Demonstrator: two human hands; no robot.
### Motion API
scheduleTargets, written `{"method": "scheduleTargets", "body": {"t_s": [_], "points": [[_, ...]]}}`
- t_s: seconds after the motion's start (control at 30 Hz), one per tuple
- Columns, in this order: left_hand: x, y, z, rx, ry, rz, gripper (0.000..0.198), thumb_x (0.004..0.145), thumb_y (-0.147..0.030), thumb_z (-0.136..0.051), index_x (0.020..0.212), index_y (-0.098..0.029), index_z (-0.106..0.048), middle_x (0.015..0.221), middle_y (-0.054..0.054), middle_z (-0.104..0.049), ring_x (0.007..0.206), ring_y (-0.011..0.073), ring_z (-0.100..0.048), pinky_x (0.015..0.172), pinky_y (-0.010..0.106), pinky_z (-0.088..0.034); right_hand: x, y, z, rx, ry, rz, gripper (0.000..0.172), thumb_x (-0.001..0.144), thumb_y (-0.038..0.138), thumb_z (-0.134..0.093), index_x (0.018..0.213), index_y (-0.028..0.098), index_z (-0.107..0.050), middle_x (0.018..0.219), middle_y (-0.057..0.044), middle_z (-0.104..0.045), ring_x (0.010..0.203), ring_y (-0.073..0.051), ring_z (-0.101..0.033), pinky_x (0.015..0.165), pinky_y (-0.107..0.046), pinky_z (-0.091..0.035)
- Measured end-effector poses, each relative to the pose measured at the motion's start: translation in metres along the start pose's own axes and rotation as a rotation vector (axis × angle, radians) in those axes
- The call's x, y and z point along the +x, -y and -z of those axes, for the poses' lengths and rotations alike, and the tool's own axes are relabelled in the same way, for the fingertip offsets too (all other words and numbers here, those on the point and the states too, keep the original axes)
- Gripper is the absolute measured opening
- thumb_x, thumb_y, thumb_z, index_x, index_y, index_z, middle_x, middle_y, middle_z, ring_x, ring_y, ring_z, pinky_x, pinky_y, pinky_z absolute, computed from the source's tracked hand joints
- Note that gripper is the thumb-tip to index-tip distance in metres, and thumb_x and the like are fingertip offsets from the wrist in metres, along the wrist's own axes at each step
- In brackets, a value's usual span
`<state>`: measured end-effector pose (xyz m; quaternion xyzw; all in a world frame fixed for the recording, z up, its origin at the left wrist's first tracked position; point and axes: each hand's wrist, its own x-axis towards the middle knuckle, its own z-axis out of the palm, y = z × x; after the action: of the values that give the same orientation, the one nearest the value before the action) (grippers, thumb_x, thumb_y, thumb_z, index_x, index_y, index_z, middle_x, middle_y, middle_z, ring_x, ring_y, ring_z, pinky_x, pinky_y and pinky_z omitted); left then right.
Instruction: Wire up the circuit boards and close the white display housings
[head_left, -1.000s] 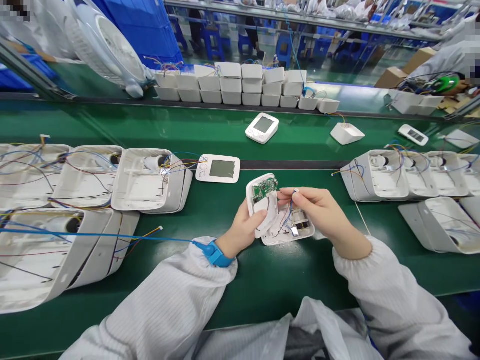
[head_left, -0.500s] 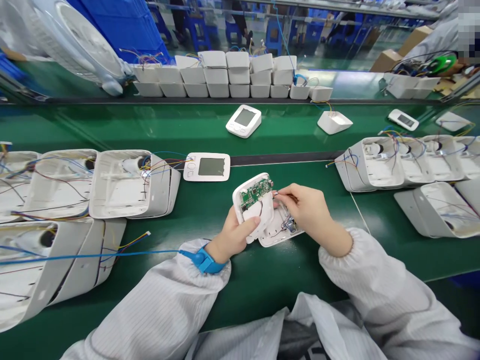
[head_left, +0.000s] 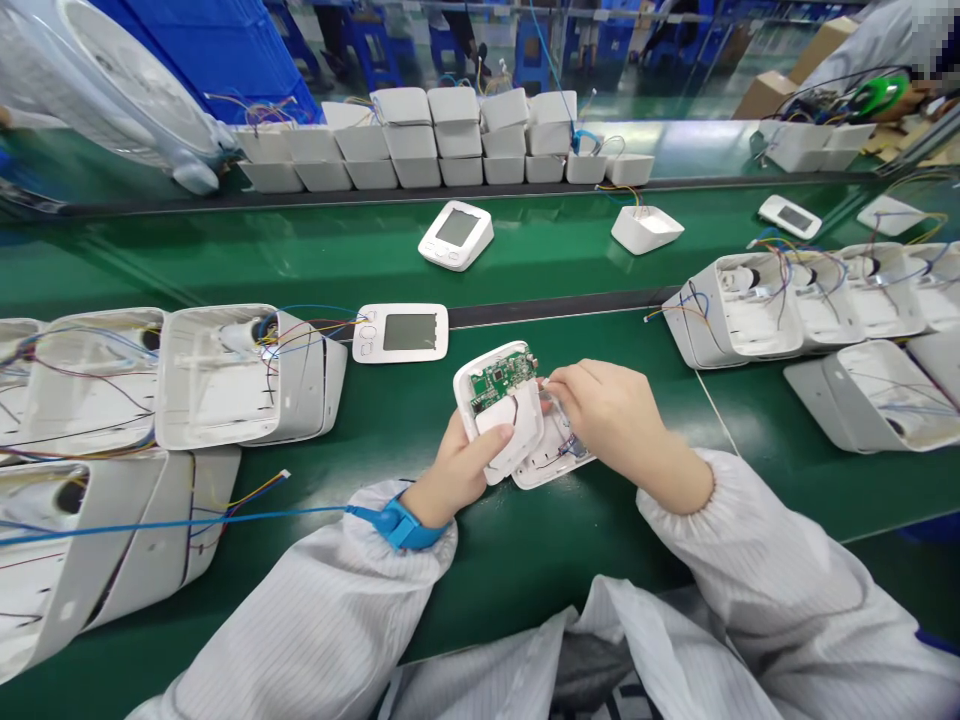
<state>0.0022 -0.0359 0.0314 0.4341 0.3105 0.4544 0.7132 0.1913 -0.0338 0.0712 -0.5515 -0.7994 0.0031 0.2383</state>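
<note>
My left hand [head_left: 463, 462] is closed around a white device half, its thumb pressed on the white inner cover. A green circuit board [head_left: 501, 378] shows at the top of this front housing [head_left: 463, 392]. Behind and to the right, a white back housing [head_left: 551, 462] with thin wires inside stands tilted against it. My right hand [head_left: 611, 405] pinches a small pale connector [head_left: 545, 382] at the right edge of the board; the fingers hide most of it. Around my left wrist is a blue wrist strap [head_left: 409, 524] with a blue cord.
Open white housings with wires stand at left [head_left: 225, 390] and right [head_left: 757, 310]. A white display unit [head_left: 401, 333] lies ahead, an assembled monitor [head_left: 456, 236] beyond it. Stacked white housings [head_left: 412, 140] line the back shelf beside a fan [head_left: 142, 90].
The camera view has shifted slightly, so the bench items sit a little differently. My right hand has turned a little and its fingers stay at the board's edge. My left hand keeps its hold.
</note>
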Motion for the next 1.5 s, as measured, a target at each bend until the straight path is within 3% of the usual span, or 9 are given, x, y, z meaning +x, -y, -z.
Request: {"method": "scheduleTargets", "body": {"t_s": [0.17,0.27,0.7,0.9,1.0,1.13,1.33,1.5], "points": [[-0.004,0.008,0.004,0.109,0.014,-0.067,0.051,0.080,-0.041,-0.073,0.125,-0.019,-0.064,0.128,0.010,-0.068,0.119,0.0330,-0.062,0.106,0.048,-0.049,0.000,0.017,0.007,0.503,0.186,-0.089,0.026,0.098,0.026,-0.050,0.075,0.021,-0.060,0.072,0.001,-0.067,0.065,-0.014,-0.058,0.063,-0.027,-0.040],[-0.007,0.014,0.007,0.156,0.033,-0.103,0.049,0.083,-0.040,-0.071,0.126,-0.018,-0.062,0.129,0.011,-0.067,0.121,0.0320,-0.061,0.110,0.048,-0.046,0.002,0.018,0.009,0.639,0.219,-0.180,0.030,0.097,0.026,-0.052,0.068,0.021,-0.057,0.064,0.003,-0.063,0.060,-0.012,-0.055,0.060,-0.025,-0.038],[-0.008,0.017,0.007,0.272,0.052,-0.196,0.045,0.088,-0.041,-0.064,0.127,-0.018,-0.061,0.126,0.011,-0.067,0.116,0.0299,-0.063,0.106,0.046,-0.048,0.001,0.017,0.006,0.681,0.208,-0.305,0.026,0.093,0.027,-0.053,0.068,0.021,-0.059,0.065,0.003,-0.062,0.061,-0.012,-0.055,0.060,-0.025,-0.039],[-0.006,0.012,0.002,0.329,0.078,-0.252,0.044,0.090,-0.041,-0.062,0.126,-0.018,-0.063,0.130,0.011,-0.066,0.120,0.0300,-0.061,0.109,0.045,-0.045,-0.002,0.020,0.001,0.640,0.128,-0.312,0.022,0.094,0.027,-0.052,0.074,0.021,-0.060,0.071,0.002,-0.066,0.066,-0.013,-0.056,0.063,-0.026,-0.039],[-0.006,0.012,0.002,0.324,0.040,-0.229,0.045,0.089,-0.043,-0.063,0.125,-0.017,-0.063,0.127,0.011,-0.067,0.118,0.0294,-0.062,0.108,0.044,-0.046,-0.001,0.019,0.000,0.626,0.131,-0.298,0.020,0.093,0.027,-0.053,0.075,0.021,-0.060,0.073,0.002,-0.066,0.066,-0.013,-0.056,0.064,-0.026,-0.039],[-0.007,0.013,0.002,0.339,0.073,-0.208,0.046,0.090,-0.043,-0.061,0.128,-0.017,-0.061,0.129,0.011,-0.066,0.120,0.0294,-0.061,0.108,0.044,-0.046,0.000,0.017,0.003,0.646,0.156,-0.289,0.021,0.093,0.026,-0.054,0.073,0.021,-0.059,0.070,0.003,-0.065,0.064,-0.013,-0.055,0.063,-0.026,-0.039],[-0.007,0.009,0.000,0.387,0.093,-0.270,0.043,0.091,-0.040,-0.060,0.128,-0.018,-0.061,0.132,0.010,-0.065,0.123,0.0287,-0.060,0.111,0.043,-0.044,-0.003,0.019,0.002,0.678,0.118,-0.318,0.019,0.093,0.026,-0.054,0.077,0.020,-0.062,0.072,0.002,-0.067,0.066,-0.013,-0.058,0.063,-0.026,-0.041],[-0.005,0.009,0.000,0.389,0.130,-0.301,0.038,0.093,-0.040,-0.057,0.123,-0.018,-0.063,0.116,0.009,-0.071,0.106,0.0243,-0.066,0.098,0.038,-0.052,-0.001,0.016,0.005,0.693,0.152,-0.311,0.019,0.092,0.029,-0.057,0.077,0.020,-0.063,0.070,0.003,-0.066,0.061,-0.012,-0.056,0.058,-0.024,-0.041]]}}
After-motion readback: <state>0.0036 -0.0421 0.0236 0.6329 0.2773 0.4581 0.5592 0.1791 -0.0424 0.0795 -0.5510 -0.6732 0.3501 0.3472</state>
